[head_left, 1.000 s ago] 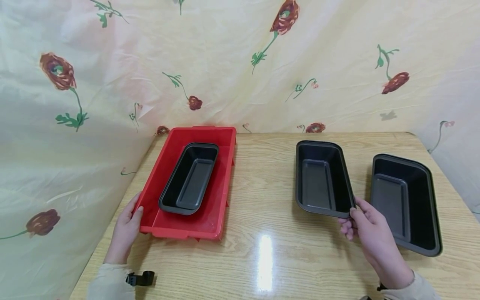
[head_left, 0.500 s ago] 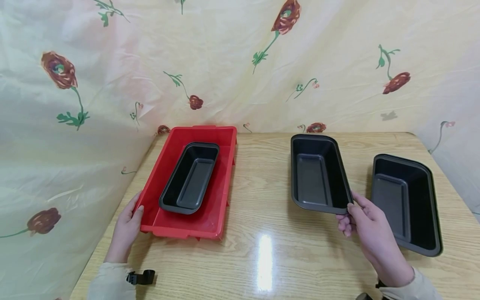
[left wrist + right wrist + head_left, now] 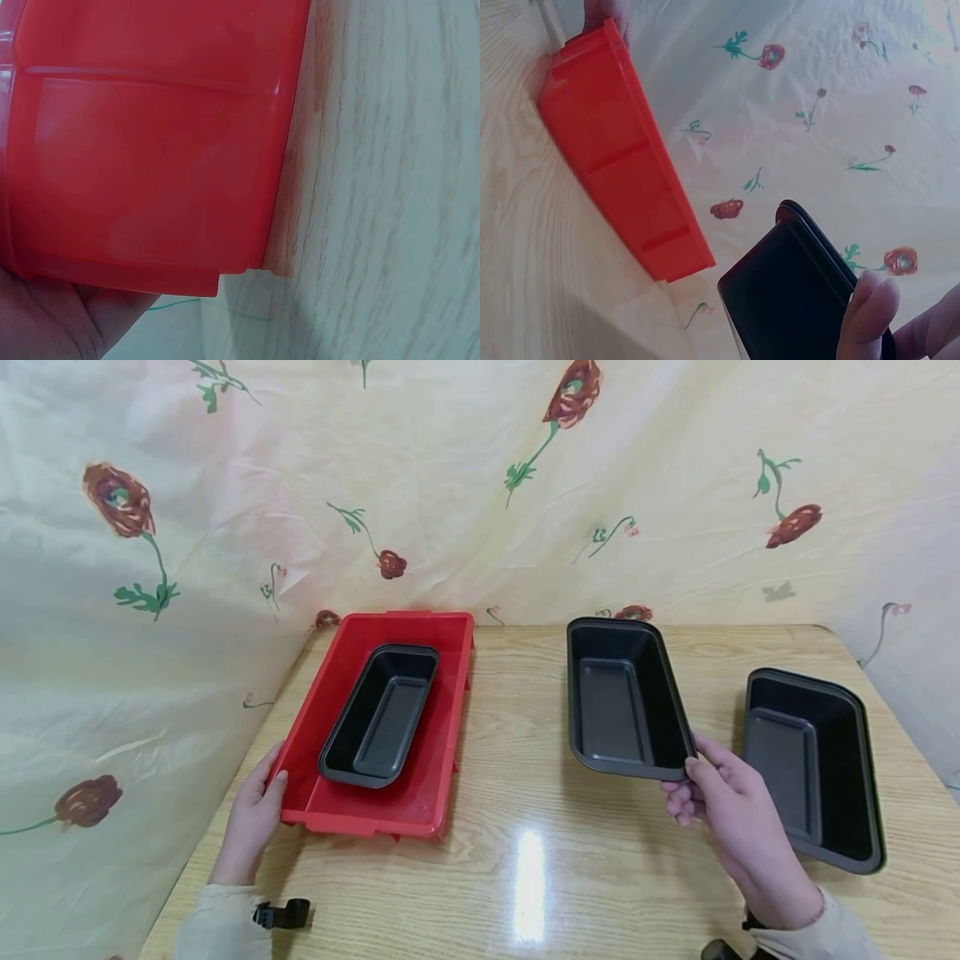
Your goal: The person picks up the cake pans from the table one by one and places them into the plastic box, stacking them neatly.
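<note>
My left hand (image 3: pixel 253 814) grips the near left corner of a red plastic tray (image 3: pixel 303 789), thumb over the rim; the left wrist view shows the tray's wall (image 3: pixel 150 172) close up. Inside the tray lies a black loaf pan (image 3: pixel 390 727). With thumb and fingers, my right hand (image 3: pixel 738 814) pinches the near right corner of a second black loaf pan (image 3: pixel 611 710), held above the table. From the right wrist, this pan's dark outer side (image 3: pixel 780 292) shows beside my fingers (image 3: pixel 870 315). To the right of that hand sits a third, larger-looking black pan (image 3: pixel 783 768).
Under everything is a light wood-grain table (image 3: pixel 480 877), with a bright light reflection near its front. Behind and on both sides hangs a flower-printed cloth (image 3: pixel 450 468). A black strap mount (image 3: pixel 281 915) is on the left wrist.
My right hand has lifted its loaf pan higher and carried it left and away from me. The left hand and red tray keep their places.
</note>
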`<state>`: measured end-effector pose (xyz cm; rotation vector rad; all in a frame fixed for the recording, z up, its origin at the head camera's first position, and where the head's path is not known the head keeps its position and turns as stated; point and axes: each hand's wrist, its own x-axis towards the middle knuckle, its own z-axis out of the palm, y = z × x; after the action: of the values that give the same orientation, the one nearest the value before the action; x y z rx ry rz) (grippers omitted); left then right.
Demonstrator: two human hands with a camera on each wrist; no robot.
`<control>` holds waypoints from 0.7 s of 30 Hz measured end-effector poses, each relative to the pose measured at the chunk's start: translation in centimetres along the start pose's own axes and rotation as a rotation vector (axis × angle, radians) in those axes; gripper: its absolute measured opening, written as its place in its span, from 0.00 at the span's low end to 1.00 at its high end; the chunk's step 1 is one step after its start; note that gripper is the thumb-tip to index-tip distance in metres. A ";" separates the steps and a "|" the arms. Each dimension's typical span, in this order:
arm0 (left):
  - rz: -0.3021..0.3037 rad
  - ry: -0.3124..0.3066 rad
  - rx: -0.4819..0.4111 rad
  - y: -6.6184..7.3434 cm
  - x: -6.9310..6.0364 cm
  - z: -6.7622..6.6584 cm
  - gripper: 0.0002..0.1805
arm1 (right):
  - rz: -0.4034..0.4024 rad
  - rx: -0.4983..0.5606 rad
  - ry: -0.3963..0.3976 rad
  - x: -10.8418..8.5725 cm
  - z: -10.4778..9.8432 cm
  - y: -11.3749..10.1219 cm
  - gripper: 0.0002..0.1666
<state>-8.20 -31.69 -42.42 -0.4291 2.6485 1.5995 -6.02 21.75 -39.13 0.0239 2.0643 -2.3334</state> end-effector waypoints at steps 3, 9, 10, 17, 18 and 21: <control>-0.002 -0.001 -0.001 0.1 0.1 0.0 0.29 | -0.017 0.022 -0.005 0.1 0.5 -0.4 0.35; 0.000 0.003 -0.002 0.2 0.1 0.0 0.29 | -0.035 0.051 -0.008 0.3 1.6 -1.2 0.32; -0.002 0.004 -0.001 0.2 0.1 0.0 0.29 | -0.035 0.052 -0.009 0.3 1.8 -1.3 0.32; -0.005 0.005 -0.006 0.1 0.0 0.0 0.29 | -0.040 0.042 -0.031 0.6 2.9 -2.0 0.31; -0.005 0.005 -0.007 0.1 0.0 0.0 0.29 | -0.044 0.040 -0.037 0.7 3.0 -2.1 0.31; -0.003 0.004 -0.011 0.2 -0.1 0.0 0.29 | -0.052 0.039 -0.051 0.8 3.6 -2.5 0.31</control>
<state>-8.16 -31.61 -42.25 -0.4371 2.6418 1.6149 -6.86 18.50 -36.25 -0.0889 2.0197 -2.3777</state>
